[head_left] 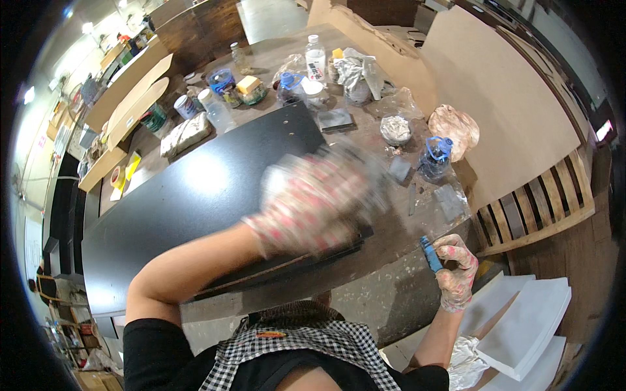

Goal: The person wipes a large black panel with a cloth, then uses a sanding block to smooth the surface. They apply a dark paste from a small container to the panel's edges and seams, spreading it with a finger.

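A glossy black panel (195, 179) lies across the workbench in front of me. My left hand (313, 199), in a white glove with pink stains, is over its right end and strongly smeared by motion. A greyish blur at its fingers could be a cloth or a loose wrapping, but its kind does not show. Low at the right, beside the bench's edge, my right hand (458, 270) wears a similar stained glove. Its fingers are closed on a small blue oblong piece (431, 254), held upright and away from the panel.
Bottles and jars, among them a white bottle (315, 58), stand along the bench's far side. Nearer right are a blue-handled plastic jug (435, 158), a bowl of white material (396, 130) and a grey block (336, 120). Cardboard (499, 98) and a slatted wooden rack (535, 202) border the right.
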Demonstrator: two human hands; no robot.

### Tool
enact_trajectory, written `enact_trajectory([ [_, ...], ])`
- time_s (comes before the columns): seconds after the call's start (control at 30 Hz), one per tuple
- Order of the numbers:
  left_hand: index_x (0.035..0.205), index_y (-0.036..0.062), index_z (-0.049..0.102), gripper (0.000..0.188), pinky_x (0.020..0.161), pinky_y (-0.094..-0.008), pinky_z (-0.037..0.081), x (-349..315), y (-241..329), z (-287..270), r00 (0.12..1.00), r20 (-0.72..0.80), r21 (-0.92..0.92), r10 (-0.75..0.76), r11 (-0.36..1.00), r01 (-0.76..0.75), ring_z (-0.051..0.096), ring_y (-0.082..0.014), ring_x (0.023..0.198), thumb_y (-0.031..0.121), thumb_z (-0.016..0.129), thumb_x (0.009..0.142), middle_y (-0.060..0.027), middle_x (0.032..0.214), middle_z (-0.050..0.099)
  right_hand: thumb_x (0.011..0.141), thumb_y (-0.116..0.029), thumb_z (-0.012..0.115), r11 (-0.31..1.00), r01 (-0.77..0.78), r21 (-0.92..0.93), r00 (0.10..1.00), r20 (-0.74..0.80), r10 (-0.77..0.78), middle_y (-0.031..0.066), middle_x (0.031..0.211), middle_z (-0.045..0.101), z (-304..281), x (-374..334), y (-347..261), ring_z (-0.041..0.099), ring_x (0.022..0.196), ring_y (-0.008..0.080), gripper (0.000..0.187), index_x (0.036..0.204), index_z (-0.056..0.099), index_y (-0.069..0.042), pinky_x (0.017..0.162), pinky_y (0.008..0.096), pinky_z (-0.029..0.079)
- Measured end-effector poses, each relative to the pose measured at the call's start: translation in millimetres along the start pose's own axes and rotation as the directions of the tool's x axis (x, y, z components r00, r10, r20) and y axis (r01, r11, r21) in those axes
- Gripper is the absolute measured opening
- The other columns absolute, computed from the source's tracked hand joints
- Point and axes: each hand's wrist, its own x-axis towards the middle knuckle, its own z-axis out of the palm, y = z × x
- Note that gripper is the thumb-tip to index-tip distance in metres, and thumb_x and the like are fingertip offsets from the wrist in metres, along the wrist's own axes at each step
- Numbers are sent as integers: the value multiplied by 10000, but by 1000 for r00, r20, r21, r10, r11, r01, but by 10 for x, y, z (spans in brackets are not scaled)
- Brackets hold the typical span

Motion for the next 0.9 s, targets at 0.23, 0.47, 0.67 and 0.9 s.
enact_trajectory([
  [0.23,1468,132,430,579,1052,-547,374,-885,338,-108,986,67,-37,150,988,-148,415,-347,1380,378,534,954,-119,1550,395,783,-371,844,995,99,-23,995,28,-99,153,1154,669,171,329,-135,636,1068,257,619,1255,633,-32,901,361,519],
  [0.47,1498,212,424,655,1079,-552,355,-2911,414,-511,900,41,109,-434,897,428,406,-336,1408,494,577,927,-103,1569,385,786,-241,812,983,-172,-67,868,462,183,91,1214,655,1212,1317,-674,622,1100,199,552,1259,638,-16,966,354,480],
  [0.67,1480,164,474,650,1136,-509,311,-4710,341,-700,513,-250,152,-822,490,859,401,-337,1405,360,604,874,-99,1528,450,833,-120,749,998,17,-55,585,810,35,87,1141,628,3158,1823,-1004,599,1069,181,428,1228,637,3,967,329,455],
  [0.9,1341,113,606,504,1090,-467,370,-6633,52,-981,222,-559,134,-799,177,975,511,-314,1310,272,643,864,-97,1392,589,947,-107,616,989,146,-22,660,747,-81,110,1367,572,5791,1747,-444,510,1275,197,493,1421,509,-21,1075,348,406],
])
